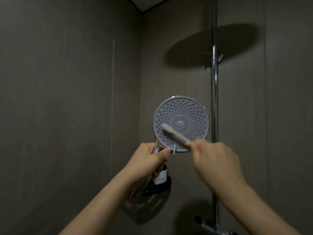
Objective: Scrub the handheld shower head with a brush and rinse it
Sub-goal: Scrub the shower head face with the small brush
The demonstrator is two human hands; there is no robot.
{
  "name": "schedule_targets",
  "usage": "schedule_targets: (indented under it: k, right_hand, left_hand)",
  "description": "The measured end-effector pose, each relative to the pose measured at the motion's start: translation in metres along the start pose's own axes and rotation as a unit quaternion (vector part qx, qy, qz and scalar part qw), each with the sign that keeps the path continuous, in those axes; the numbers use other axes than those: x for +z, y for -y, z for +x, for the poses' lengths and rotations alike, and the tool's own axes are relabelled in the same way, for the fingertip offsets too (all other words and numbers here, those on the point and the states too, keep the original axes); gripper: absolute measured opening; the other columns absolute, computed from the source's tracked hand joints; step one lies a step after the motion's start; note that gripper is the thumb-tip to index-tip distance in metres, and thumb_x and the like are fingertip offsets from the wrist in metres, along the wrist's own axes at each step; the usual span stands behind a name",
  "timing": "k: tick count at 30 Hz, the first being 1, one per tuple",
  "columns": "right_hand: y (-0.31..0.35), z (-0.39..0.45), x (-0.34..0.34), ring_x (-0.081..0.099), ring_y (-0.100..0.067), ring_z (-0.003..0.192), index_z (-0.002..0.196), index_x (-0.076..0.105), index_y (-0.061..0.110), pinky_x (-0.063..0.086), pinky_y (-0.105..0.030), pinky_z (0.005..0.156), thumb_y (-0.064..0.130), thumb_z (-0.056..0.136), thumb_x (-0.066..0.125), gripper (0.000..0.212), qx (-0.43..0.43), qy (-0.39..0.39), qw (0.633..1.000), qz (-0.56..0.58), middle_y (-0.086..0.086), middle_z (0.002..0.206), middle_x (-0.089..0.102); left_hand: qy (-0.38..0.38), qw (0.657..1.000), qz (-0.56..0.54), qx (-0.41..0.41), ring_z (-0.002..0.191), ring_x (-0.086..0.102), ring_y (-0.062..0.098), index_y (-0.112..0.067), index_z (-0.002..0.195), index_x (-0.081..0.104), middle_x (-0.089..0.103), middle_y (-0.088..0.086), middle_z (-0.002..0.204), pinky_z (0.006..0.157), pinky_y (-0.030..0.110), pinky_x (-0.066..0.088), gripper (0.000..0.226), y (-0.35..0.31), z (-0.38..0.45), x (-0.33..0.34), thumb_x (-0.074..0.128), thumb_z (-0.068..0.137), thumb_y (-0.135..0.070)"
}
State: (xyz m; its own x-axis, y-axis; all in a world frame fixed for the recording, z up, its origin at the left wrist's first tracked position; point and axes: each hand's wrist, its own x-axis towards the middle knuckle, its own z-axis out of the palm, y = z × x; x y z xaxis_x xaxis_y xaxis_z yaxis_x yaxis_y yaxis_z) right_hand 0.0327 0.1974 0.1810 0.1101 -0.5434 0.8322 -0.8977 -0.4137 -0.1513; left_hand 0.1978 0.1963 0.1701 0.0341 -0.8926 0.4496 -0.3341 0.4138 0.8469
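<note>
White brush (174, 135) bristles lie on the shower head (180, 122) face: with left hand (149, 160) fingers gripping the handle and right hand (213, 160) fingers pinching the brush, scrub every nozzle ring.

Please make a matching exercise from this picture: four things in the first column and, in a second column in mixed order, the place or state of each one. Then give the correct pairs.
Things
1. handheld shower head
2. brush
3. left hand
4. chrome riser pipe

Places or states
A. stands upright along the wall, to the right of the shower head
B. grips the chrome handle below the round face
C. lies slanted across the lower part of the nozzle face, held by the right hand
D. held up with its round, dotted face toward the camera

Pairs: 1-D, 2-C, 3-B, 4-A
</note>
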Motion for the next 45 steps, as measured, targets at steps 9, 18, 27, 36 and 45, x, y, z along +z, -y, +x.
schedule_targets:
  k: [9,18,27,36,45]
  right_hand:
    - [-0.010,-0.001,0.009,0.047,-0.025,0.060,0.101,0.061,0.017,0.034,-0.030,0.057,0.035,0.098,0.033,0.034,0.034,-0.022,0.999,0.012,-0.013,0.085,0.066]
    - [-0.012,0.003,0.016,0.056,-0.026,0.068,0.100,0.064,0.021,0.040,-0.029,0.052,0.038,0.097,0.035,0.034,-0.004,0.028,0.999,0.031,-0.009,0.080,0.064]
    - [-0.018,-0.002,0.023,0.048,-0.026,0.059,0.071,0.052,0.020,0.035,-0.031,0.052,0.035,0.097,0.040,0.032,0.047,0.035,0.995,0.078,-0.001,0.058,0.046]
    - [-0.005,-0.002,0.025,0.052,-0.016,0.061,0.060,0.041,0.031,0.036,-0.028,0.052,0.037,0.096,0.039,0.037,-0.087,0.191,0.975,0.069,0.008,0.059,0.047]
    - [-0.006,0.009,0.020,0.056,-0.018,0.067,0.064,0.051,0.028,0.039,-0.029,0.059,0.038,0.096,0.040,0.035,-0.157,0.241,0.958,0.021,0.005,0.065,0.054]
  left_hand:
    - [-0.006,0.999,-0.046,-0.026,0.043,0.040,0.017,-0.014,0.065,0.045,0.044,0.006,0.052,0.044,0.022,0.033,0.030,0.004,0.004,0.000,0.052,0.093,-0.025]
    - [-0.003,0.999,-0.032,-0.030,0.046,0.040,0.017,-0.013,0.070,0.047,0.044,0.007,0.056,0.046,0.024,0.033,0.025,0.009,-0.001,0.008,0.051,0.093,-0.024]
    - [-0.007,0.986,-0.147,-0.081,0.040,0.040,0.013,-0.012,0.071,0.049,0.045,0.005,0.054,0.044,0.021,0.032,0.033,0.008,0.002,0.006,0.041,0.097,-0.031]
    - [0.060,0.936,-0.336,-0.084,0.055,0.053,0.017,-0.004,0.095,0.060,0.058,0.010,0.068,0.050,0.023,0.045,0.072,0.006,0.008,-0.006,0.011,0.095,-0.056]
    - [0.060,0.932,-0.342,-0.104,0.055,0.051,0.014,-0.007,0.088,0.060,0.055,0.005,0.064,0.055,0.025,0.042,0.056,0.010,0.009,-0.006,0.019,0.099,-0.043]
